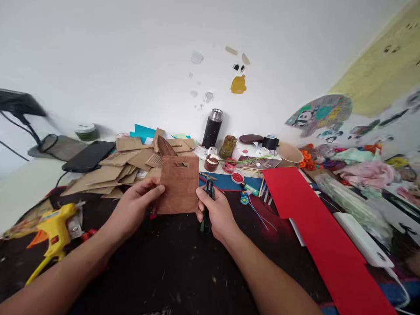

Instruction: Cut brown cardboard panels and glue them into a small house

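Head view: nearest, the dark mat [170, 271] lies bare between the forearms, the one open stretch. Above it the left hand [136, 205] pinches the left edge of the brown cardboard piece [180, 186], thumb on its face. The right hand [217, 214] pinches the right edge while clasping a black tool [206, 214]. The piece is held upright off the mat, seemingly for checking; turning it calls for minding the tool. Glue gun [54, 229] left, red sheet [315, 227] right and cardboard pile [127, 168] behind hem it in
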A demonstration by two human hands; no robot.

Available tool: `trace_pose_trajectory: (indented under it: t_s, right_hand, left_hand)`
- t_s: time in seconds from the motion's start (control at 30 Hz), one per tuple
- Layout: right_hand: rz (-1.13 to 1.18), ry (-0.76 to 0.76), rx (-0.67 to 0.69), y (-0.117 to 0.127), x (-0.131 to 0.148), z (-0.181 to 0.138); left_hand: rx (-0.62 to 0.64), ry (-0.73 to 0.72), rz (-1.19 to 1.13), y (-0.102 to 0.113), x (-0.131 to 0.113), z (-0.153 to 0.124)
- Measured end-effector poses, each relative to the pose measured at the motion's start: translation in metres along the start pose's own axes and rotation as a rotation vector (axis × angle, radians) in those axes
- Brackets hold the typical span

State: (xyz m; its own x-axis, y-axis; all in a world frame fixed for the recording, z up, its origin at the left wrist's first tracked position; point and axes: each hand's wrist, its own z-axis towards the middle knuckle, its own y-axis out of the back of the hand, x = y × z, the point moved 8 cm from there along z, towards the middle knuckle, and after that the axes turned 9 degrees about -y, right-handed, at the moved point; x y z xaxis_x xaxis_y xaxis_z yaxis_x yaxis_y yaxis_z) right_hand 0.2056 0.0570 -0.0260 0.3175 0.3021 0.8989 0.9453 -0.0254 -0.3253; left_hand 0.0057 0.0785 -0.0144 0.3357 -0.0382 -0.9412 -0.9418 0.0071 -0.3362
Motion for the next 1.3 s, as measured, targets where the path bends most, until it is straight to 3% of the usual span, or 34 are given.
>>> trace_pose_trajectory:
  t_s: [1.3]
  right_hand:
    - [0.003,-0.038,-0.014,0.0036,-0.0051,0.0015]
  left_hand:
    - [0.009,-0.016,0.049,0.0012,0.0045,0.0]
